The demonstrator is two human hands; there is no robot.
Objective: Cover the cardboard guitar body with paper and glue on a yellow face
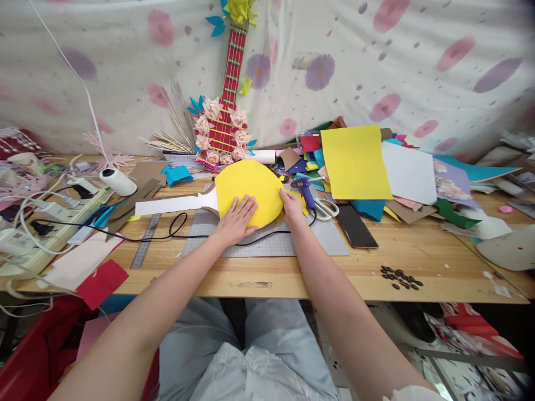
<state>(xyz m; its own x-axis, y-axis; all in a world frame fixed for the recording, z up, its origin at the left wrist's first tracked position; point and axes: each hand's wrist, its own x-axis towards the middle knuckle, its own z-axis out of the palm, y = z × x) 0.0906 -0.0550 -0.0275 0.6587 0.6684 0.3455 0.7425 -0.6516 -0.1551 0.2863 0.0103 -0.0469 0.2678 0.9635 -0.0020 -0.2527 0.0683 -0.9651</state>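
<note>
The desk is crowded. A paper guitar trimmed with paper flowers leans on the cloth-draped wall behind. To the right lies a heap of coloured sheets, a big yellow sheet on top, with a white sheet beside it. A blue glue gun and scissors sit just right of the work, a dark phone near them, and a scatter of small dark beads towards the front edge. On the left are a thread spool, a steel ruler, a power strip and a black cable that loops across the grey mat.

On that mat lies the yellow disc, joined to a white neck pointing left. The left hand rests flat on the disc's lower part, fingers spread, grip released. The right hand touches the disc's right edge with its fingertips; whether it pinches the rim I cannot tell.
</note>
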